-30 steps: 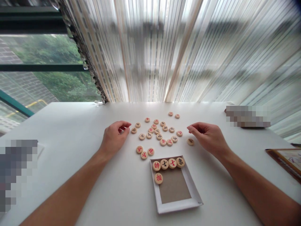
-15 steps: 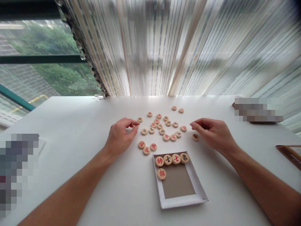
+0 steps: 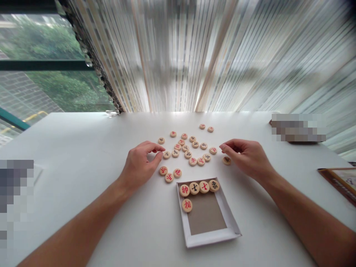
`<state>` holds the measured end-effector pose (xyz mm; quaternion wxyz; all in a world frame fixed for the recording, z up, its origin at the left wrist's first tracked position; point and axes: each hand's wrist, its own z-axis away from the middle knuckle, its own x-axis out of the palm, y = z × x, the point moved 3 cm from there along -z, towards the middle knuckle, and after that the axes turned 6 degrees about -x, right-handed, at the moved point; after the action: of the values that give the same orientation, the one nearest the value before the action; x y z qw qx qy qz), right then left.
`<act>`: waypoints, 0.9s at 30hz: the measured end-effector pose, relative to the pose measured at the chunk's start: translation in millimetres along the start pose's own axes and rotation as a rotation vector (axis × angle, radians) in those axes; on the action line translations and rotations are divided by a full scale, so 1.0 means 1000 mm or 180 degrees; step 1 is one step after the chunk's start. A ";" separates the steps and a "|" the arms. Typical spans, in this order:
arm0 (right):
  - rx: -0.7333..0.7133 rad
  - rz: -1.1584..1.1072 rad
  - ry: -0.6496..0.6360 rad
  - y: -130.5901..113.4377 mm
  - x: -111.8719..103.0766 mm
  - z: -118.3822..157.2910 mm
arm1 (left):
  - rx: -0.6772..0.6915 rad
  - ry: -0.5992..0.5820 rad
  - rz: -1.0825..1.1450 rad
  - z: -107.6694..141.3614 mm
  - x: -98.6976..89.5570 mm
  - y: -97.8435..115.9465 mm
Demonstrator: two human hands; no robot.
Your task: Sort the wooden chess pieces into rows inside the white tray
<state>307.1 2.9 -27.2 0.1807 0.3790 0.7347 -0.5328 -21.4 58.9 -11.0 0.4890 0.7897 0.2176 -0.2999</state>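
Note:
Round wooden xiangqi pieces with red or black characters lie scattered on the white table. My left hand [image 3: 146, 160] is at the left edge of the group, thumb and forefinger apart, tips right beside a black-marked piece [image 3: 166, 155]. Whether they touch it I cannot tell. On the other side, my right hand [image 3: 246, 154] hovers with curled fingers, thumb tip against forefinger and no piece showing between them. Beneath its thumb lies another black-marked piece [image 3: 227, 160], and a red-marked piece [image 3: 213, 150] is just left. A shallow white box [image 3: 213, 237] holds several pieces along its far side and a red piece [image 3: 187, 205] below them.
Three red pieces [image 3: 169, 177] form a cluster between my left hand and the box. Two more red pieces [image 3: 210, 129] sit farther back. A brown-edged item [image 3: 338, 183] lies at the right, and blurred-out objects stand at both sides. A striped curtain [image 3: 172, 55] hangs behind the table.
The view has shifted slightly, so everything appears a little farther left. My left hand has come closer to the black-marked piece at the group's left edge. My right hand keeps its pose.

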 end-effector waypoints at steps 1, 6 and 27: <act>-0.0001 0.0003 -0.0003 -0.001 0.000 0.000 | 0.0007 -0.0016 0.0002 0.000 0.000 0.000; 0.0028 -0.0037 -0.0016 -0.003 0.000 0.000 | 0.0029 -0.0049 -0.0029 0.000 0.002 -0.001; -0.0154 -0.0053 -0.0231 -0.017 0.006 0.004 | 0.0985 -0.0751 -0.0768 -0.006 0.036 0.017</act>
<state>290.3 -1.4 -21.7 0.2120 0.3489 0.7434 -0.5297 17.2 58.4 -22.7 0.3447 0.7830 0.2032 -0.4762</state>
